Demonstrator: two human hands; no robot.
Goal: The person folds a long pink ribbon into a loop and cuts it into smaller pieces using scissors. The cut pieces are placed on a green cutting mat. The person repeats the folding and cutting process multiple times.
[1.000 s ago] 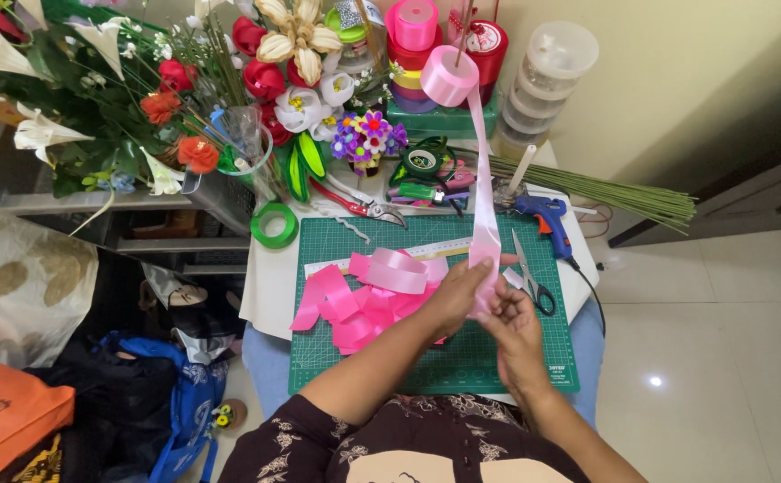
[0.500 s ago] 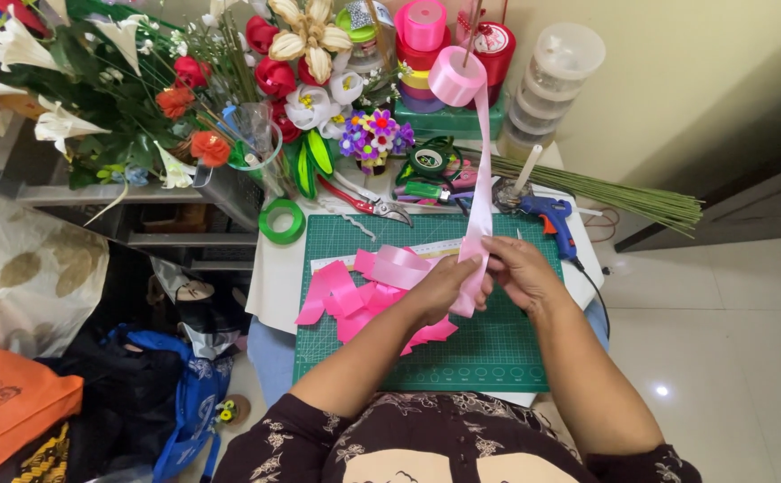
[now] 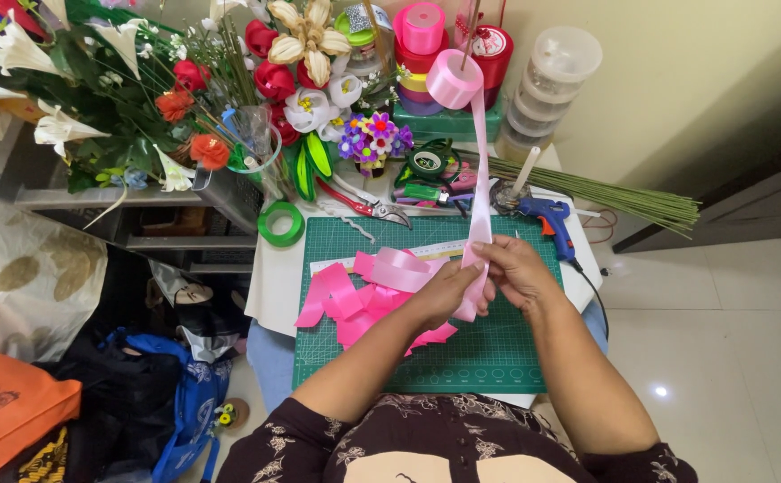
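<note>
Two bare hands are meeting over a green cutting mat (image 3: 498,358) on a small crafting counter (image 3: 274,277). The left hand (image 3: 448,291) and right hand (image 3: 520,268) are both pinching a pink satin ribbon (image 3: 478,201), each grip closed on it just above its loose end. The ribbon is running up taut to a pink spool (image 3: 453,79) at the counter's back. A pile of cut pink ribbon pieces (image 3: 363,295) is lying on the mat beside the left hand. The step looks like measuring or folding a length; cutting it would call for scissors, none clearly within reach.

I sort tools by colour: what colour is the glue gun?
Blue, the glue gun, clearest in the head view.
</note>
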